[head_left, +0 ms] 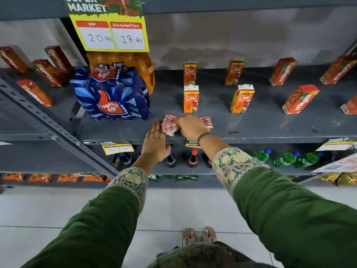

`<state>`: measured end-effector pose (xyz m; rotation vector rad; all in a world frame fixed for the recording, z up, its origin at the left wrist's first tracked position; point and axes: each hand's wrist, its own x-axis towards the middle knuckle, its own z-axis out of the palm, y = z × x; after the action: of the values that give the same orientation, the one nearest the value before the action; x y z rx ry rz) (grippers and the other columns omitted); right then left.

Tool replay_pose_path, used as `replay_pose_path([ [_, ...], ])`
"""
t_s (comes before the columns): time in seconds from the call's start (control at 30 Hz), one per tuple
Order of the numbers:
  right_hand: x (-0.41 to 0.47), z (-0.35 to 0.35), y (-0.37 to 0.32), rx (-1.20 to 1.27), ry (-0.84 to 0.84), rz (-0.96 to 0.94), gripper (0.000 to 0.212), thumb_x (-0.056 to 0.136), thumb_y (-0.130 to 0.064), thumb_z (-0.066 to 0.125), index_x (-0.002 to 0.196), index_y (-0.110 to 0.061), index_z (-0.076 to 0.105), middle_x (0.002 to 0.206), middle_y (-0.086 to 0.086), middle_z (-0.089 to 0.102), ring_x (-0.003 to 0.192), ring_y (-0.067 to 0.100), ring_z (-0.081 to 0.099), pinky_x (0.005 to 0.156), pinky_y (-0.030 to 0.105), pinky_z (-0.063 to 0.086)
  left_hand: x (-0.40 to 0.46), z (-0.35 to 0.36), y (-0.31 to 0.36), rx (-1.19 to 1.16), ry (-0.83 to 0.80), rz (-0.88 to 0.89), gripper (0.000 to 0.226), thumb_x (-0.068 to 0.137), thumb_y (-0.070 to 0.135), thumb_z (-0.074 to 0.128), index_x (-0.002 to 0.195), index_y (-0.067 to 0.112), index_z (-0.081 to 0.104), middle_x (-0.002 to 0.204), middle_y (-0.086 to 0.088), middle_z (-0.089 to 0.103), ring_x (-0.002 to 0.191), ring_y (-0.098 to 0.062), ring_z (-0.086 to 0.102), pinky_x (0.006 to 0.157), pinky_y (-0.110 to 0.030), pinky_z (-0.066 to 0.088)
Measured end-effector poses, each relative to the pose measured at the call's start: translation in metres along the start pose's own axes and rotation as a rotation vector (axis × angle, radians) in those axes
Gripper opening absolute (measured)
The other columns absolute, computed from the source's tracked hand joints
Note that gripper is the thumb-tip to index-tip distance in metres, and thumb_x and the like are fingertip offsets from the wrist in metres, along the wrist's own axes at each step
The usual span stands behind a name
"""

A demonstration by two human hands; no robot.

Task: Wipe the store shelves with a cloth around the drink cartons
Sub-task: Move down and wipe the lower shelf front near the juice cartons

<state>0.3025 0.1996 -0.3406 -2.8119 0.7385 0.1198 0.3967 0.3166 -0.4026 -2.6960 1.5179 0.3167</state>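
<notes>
My right hand [190,125] is pressed down on the red-and-white checked cloth [170,125], fingers bunched over its middle so that it is held against the grey shelf [270,124] near the front edge. The cloth lies just short of the nearest Real carton [190,99], which stands at twelve o'clock from my knuckles, and the blue Thums Up pack [111,97] sits at about ten o'clock. My left hand [155,142] is flat and empty, fingers together, resting at the shelf lip just beside the cloth at its eight o'clock, steadying me rather than holding anything. I judge the wiping to be under way on the front strip of this shelf, with the lanes between the cartons not yet reached. Next I should push the cloth towards one o'clock, into the gap between the two Real cartons, keeping it low and narrow so I don't knock either one, since they look light and easily tipped.
</notes>
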Motion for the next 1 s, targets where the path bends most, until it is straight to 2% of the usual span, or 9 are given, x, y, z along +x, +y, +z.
replay_pose_path([
  [0.13,-0.021,0.009,0.006,-0.027,0.004,-0.048,0.049,0.092,-0.002,0.044,0.136,-0.023,0.049,0.132,0.015,0.058,0.115,0.035,0.058,0.096,0.044,0.050,-0.001,0.000,0.000,0.058,0.002,0.012,0.080,0.091,0.033,0.040,0.147,-0.001,-0.006,0.158,-0.017,-0.009,0.147,-0.027,-0.007,0.120,-0.038,0.000],
  [0.3,-0.067,-0.004,0.032,0.044,-0.016,-0.025,0.036,0.085,-0.012,0.055,0.114,-0.032,0.066,0.113,0.002,0.071,0.103,0.027,0.065,0.085,0.036,0.053,-0.002,-0.001,0.000,0.019,0.007,0.011,0.082,0.090,0.035,0.041,0.148,0.000,-0.006,0.158,-0.017,-0.010,0.147,-0.026,-0.008,0.120,-0.038,0.000],
  [0.47,-0.079,-0.021,0.067,0.114,0.485,0.486,0.022,0.086,-0.016,0.054,0.106,-0.015,0.064,0.093,0.019,0.071,0.086,0.040,0.066,0.071,0.041,0.054,-0.003,-0.002,0.001,-0.006,-0.005,-0.002,0.081,0.091,0.035,0.038,0.148,0.000,-0.007,0.158,-0.016,-0.010,0.147,-0.026,-0.008,0.122,-0.038,0.001],
  [0.57,-0.070,-0.017,0.073,0.148,0.390,0.693,0.018,0.087,-0.007,0.052,0.102,-0.002,0.062,0.100,0.023,0.069,0.093,0.043,0.065,0.076,0.043,0.053,-0.003,-0.003,0.002,-0.016,-0.020,-0.011,0.082,0.090,0.036,0.039,0.148,0.001,-0.008,0.158,-0.015,-0.011,0.147,-0.026,-0.009,0.121,-0.039,0.000],
  [0.63,-0.065,-0.006,0.061,0.107,0.236,0.602,0.024,0.087,0.001,0.047,0.103,0.000,0.064,0.106,0.022,0.069,0.097,0.040,0.065,0.079,0.041,0.053,-0.002,-0.003,0.002,-0.024,-0.019,-0.010,0.081,0.091,0.035,0.039,0.148,0.001,-0.007,0.158,-0.016,-0.011,0.147,-0.026,-0.009,0.121,-0.039,0.000],
  [0.7,-0.064,0.008,0.039,-0.013,0.142,0.405,0.032,0.087,0.004,0.042,0.109,-0.002,0.064,0.108,0.020,0.069,0.098,0.037,0.066,0.079,0.041,0.054,-0.002,-0.002,0.002,-0.029,-0.008,-0.008,0.079,0.091,0.034,0.038,0.148,0.001,-0.006,0.158,-0.016,-0.011,0.147,-0.026,-0.009,0.121,-0.038,-0.001],
  [0.83,-0.077,0.012,0.022,0.055,0.092,0.106,0.042,0.088,-0.008,0.048,0.127,-0.018,0.057,0.114,0.015,0.068,0.103,0.034,0.064,0.085,0.041,0.053,-0.005,-0.001,0.005,-0.092,0.064,-0.048,0.073,0.091,0.028,0.037,0.149,0.000,0.001,0.159,-0.015,-0.004,0.148,-0.025,-0.004,0.121,-0.037,0.001],
  [0.93,-0.098,-0.001,0.043,0.275,0.131,0.163,0.034,0.084,-0.015,0.053,0.116,-0.020,0.064,0.103,0.015,0.072,0.096,0.034,0.066,0.078,0.037,0.053,-0.006,-0.002,0.026,-0.157,0.155,-0.101,0.070,0.091,0.025,0.037,0.148,-0.003,0.007,0.158,-0.019,0.004,0.147,-0.028,0.000,0.121,-0.038,0.002],
  [1.0,-0.115,-0.010,0.071,0.372,0.271,0.317,0.024,0.084,-0.019,0.056,0.106,-0.016,0.066,0.095,0.015,0.073,0.089,0.034,0.067,0.072,0.037,0.054,-0.003,-0.003,0.049,-0.160,0.206,-0.083,0.067,0.093,0.026,0.035,0.147,-0.004,0.011,0.157,-0.021,0.008,0.147,-0.029,0.003,0.121,-0.038,0.002],
])
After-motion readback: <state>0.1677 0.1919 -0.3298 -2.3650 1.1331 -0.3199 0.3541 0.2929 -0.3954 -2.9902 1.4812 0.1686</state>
